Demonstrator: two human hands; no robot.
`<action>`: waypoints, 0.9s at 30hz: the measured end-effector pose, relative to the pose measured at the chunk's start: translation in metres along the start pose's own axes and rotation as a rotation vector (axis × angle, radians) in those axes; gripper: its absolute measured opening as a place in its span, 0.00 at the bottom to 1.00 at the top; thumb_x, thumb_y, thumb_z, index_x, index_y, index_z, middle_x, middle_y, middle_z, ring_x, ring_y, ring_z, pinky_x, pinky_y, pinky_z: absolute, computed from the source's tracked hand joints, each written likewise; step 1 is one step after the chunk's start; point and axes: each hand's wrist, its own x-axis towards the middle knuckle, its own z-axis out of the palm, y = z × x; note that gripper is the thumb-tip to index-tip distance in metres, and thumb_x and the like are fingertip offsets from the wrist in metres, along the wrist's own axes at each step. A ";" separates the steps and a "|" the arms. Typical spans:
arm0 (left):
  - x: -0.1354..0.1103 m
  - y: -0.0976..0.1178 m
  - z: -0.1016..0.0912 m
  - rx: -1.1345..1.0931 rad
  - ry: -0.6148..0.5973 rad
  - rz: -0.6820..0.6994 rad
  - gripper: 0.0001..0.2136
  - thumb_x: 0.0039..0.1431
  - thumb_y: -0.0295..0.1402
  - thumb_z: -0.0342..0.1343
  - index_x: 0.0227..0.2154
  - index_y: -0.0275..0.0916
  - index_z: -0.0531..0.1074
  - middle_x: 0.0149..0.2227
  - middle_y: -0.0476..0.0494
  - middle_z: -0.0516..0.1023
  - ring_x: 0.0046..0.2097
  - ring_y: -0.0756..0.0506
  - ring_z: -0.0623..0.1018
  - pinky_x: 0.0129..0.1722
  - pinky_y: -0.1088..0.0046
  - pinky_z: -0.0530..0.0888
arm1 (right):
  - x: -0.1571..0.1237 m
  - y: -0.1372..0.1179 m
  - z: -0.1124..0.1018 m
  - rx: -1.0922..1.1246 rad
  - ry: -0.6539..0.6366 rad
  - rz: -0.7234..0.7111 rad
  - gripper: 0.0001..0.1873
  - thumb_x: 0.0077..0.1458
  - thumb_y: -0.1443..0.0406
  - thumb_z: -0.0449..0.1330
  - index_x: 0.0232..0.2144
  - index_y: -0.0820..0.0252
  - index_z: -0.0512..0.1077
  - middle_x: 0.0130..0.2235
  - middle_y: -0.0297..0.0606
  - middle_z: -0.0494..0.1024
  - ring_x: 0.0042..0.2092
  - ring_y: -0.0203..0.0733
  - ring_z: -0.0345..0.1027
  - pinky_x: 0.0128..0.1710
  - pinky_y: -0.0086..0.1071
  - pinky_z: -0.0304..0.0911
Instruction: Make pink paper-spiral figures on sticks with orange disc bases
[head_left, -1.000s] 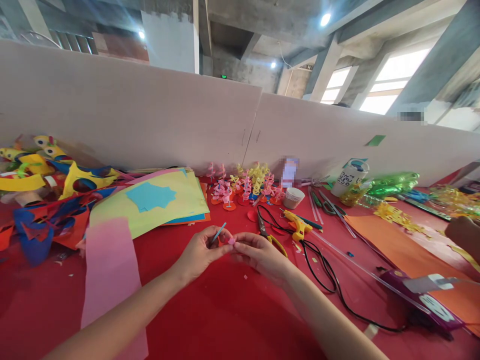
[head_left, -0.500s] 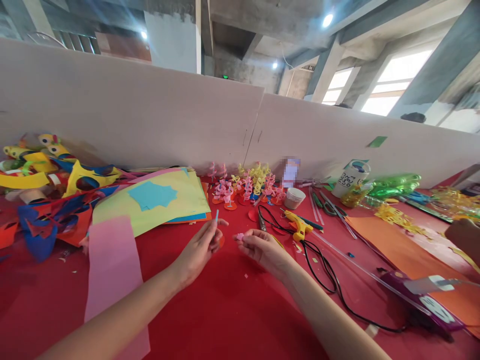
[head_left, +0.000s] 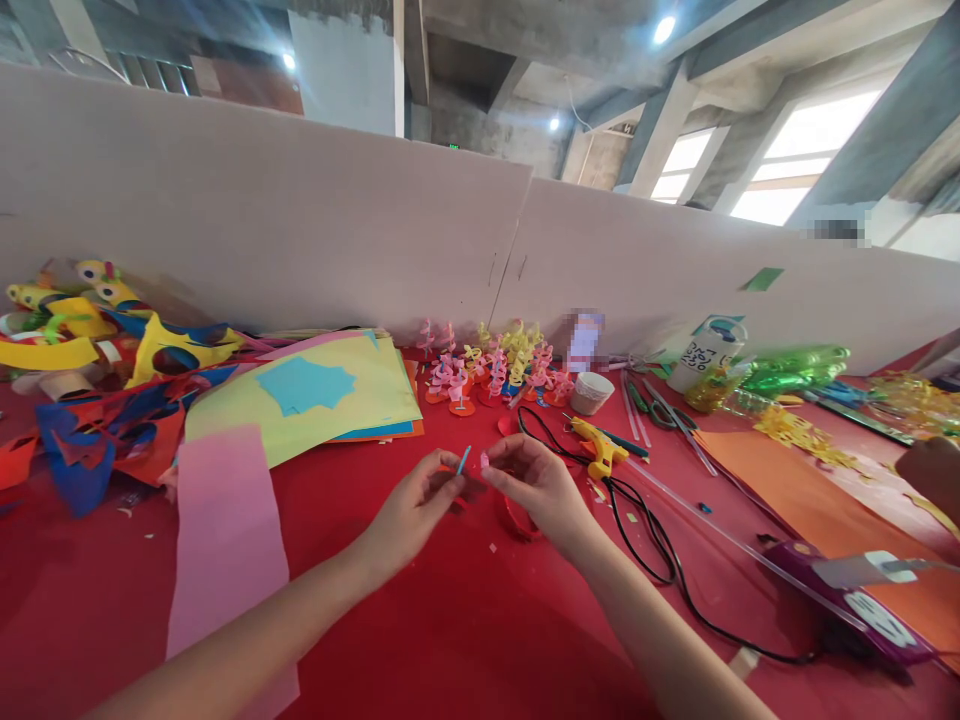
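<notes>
A small pink piece [head_left: 484,460] and a thin blue stick [head_left: 464,460] are held close together, not touching, above a red table [head_left: 465,630].
The pink piece is pinched between the fingertips of the right hand [head_left: 541,492]; the stick, tilted upward, is gripped between the thumb and fingers of the left hand [head_left: 416,503]. Beyond them, pink and yellow paper spirals [head_left: 519,345] are clustered beside a white cup [head_left: 592,393]. Just right of the right hand, a yellow glue gun [head_left: 606,452] is laid by a looped black cord [head_left: 651,548]. To the left, a pink sheet [head_left: 225,550] is spread, partly overlapping a yellow sheet [head_left: 375,395]. At the far right edge, another person's hand [head_left: 930,475] can be seen.
</notes>
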 end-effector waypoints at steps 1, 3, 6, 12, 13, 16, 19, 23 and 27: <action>-0.001 0.001 0.002 0.016 -0.011 0.012 0.12 0.54 0.43 0.53 0.34 0.40 0.65 0.33 0.45 0.75 0.38 0.45 0.75 0.40 0.66 0.71 | -0.001 -0.001 0.001 -0.050 0.009 -0.042 0.12 0.42 0.61 0.66 0.28 0.58 0.68 0.30 0.33 0.74 0.32 0.36 0.69 0.35 0.30 0.65; -0.004 0.003 0.006 0.037 -0.007 0.038 0.11 0.54 0.41 0.53 0.35 0.39 0.66 0.35 0.45 0.73 0.37 0.45 0.75 0.39 0.66 0.72 | -0.005 -0.004 0.003 -0.117 0.020 -0.109 0.10 0.45 0.62 0.65 0.30 0.58 0.68 0.30 0.34 0.74 0.33 0.36 0.69 0.35 0.30 0.66; -0.007 0.007 0.010 0.052 0.015 0.055 0.09 0.55 0.39 0.53 0.35 0.40 0.67 0.33 0.46 0.73 0.35 0.46 0.75 0.37 0.67 0.74 | -0.010 -0.009 0.007 -0.179 0.041 -0.172 0.08 0.47 0.64 0.63 0.30 0.57 0.68 0.31 0.34 0.75 0.33 0.36 0.69 0.35 0.31 0.66; -0.010 0.009 0.012 0.023 0.026 0.043 0.12 0.54 0.39 0.54 0.40 0.42 0.65 0.28 0.47 0.75 0.34 0.45 0.76 0.35 0.67 0.75 | -0.017 -0.017 0.014 -0.310 0.122 -0.268 0.06 0.48 0.66 0.62 0.30 0.58 0.68 0.30 0.34 0.74 0.32 0.36 0.69 0.34 0.31 0.67; -0.010 0.009 0.013 0.014 0.027 0.044 0.13 0.54 0.40 0.54 0.41 0.42 0.65 0.28 0.47 0.75 0.33 0.45 0.77 0.35 0.66 0.75 | -0.017 -0.018 0.014 -0.331 0.136 -0.277 0.06 0.48 0.66 0.61 0.30 0.58 0.68 0.30 0.35 0.74 0.32 0.37 0.69 0.34 0.31 0.67; -0.011 0.010 0.015 0.011 0.020 0.055 0.13 0.54 0.39 0.54 0.41 0.42 0.65 0.28 0.48 0.75 0.33 0.46 0.77 0.34 0.67 0.75 | -0.019 -0.019 0.015 -0.373 0.169 -0.290 0.05 0.49 0.66 0.61 0.30 0.58 0.68 0.30 0.35 0.73 0.32 0.37 0.69 0.34 0.31 0.66; -0.012 0.010 0.017 0.017 0.017 0.053 0.13 0.54 0.38 0.54 0.42 0.42 0.65 0.28 0.48 0.75 0.32 0.46 0.76 0.33 0.68 0.74 | -0.020 -0.020 0.015 -0.389 0.184 -0.283 0.05 0.49 0.65 0.61 0.30 0.58 0.68 0.30 0.35 0.73 0.32 0.37 0.69 0.33 0.31 0.66; -0.014 0.010 0.017 -0.007 0.006 0.047 0.16 0.55 0.37 0.54 0.46 0.44 0.61 0.29 0.49 0.75 0.33 0.46 0.77 0.35 0.68 0.75 | -0.019 -0.019 0.013 -0.392 0.189 -0.285 0.05 0.50 0.64 0.61 0.31 0.58 0.68 0.31 0.35 0.74 0.33 0.37 0.69 0.34 0.31 0.66; -0.015 0.010 0.017 -0.031 -0.002 0.051 0.17 0.55 0.37 0.54 0.46 0.45 0.60 0.29 0.49 0.74 0.33 0.45 0.77 0.36 0.66 0.76 | -0.018 -0.019 0.012 -0.390 0.206 -0.286 0.06 0.49 0.63 0.61 0.30 0.58 0.68 0.30 0.35 0.74 0.32 0.37 0.69 0.34 0.31 0.65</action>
